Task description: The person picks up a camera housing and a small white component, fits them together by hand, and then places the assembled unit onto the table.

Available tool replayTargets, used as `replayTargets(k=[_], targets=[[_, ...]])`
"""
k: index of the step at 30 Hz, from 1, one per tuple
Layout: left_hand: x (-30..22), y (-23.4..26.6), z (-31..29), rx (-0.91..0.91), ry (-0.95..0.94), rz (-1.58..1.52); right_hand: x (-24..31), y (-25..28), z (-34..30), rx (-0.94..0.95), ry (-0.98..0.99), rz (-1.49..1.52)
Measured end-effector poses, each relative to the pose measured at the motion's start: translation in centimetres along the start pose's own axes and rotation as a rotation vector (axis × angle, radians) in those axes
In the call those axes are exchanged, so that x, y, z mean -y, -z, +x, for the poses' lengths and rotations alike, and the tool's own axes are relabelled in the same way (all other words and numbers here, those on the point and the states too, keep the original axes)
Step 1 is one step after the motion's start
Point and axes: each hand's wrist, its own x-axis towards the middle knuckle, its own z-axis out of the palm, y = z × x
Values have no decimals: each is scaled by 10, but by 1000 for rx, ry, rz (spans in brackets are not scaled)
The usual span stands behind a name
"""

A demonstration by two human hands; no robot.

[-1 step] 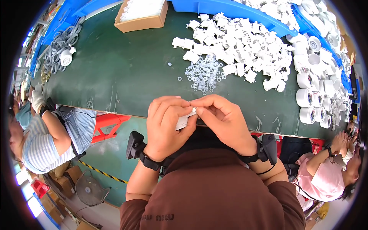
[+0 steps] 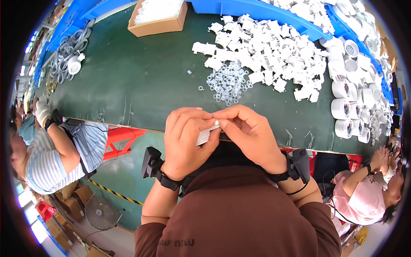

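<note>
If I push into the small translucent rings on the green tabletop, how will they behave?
The small translucent rings look apt to scatter, since they lie loosely heaped. Each is probably light, being tiny with an open centre. Round outlines suggest one could roll if stood on edge.

Out there I have my left hand (image 2: pixel 185 139) curled, knuckles up, its fingertips (image 2: pixel 208 115) meeting the thumb and forefinger of my right hand (image 2: pixel 257 139); both forearms (image 2: pixel 157 203) slant inward from below, toward each other.

Lettering — one short dark line (image 2: pixel 176 243) on the brown shirt (image 2: pixel 248 210), blurred — wording not clearly legible.
</note>
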Motion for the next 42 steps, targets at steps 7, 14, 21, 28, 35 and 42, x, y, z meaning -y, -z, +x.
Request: replayTargets(k=[7, 14, 21, 28, 35, 42], targets=[[22, 35, 2, 200, -70, 135, 8, 13, -9, -23, 215, -378], [70, 84, -21, -220, 252, 629, 70, 150, -52, -1098, 381, -1831], [32, 31, -8, -189, 314, 324, 74, 232, -103, -1080, -242, -2193], [23, 25, -14, -128, 269, 153, 86, 183, -91, -1019, 196, -1885], [-5, 18, -3, 65, 289, -253, 50, 73, -51, -359, 315, -674], [-23, 1, 8, 276, 402, -554, 13, 16, -3, -30, 717, -1041]])
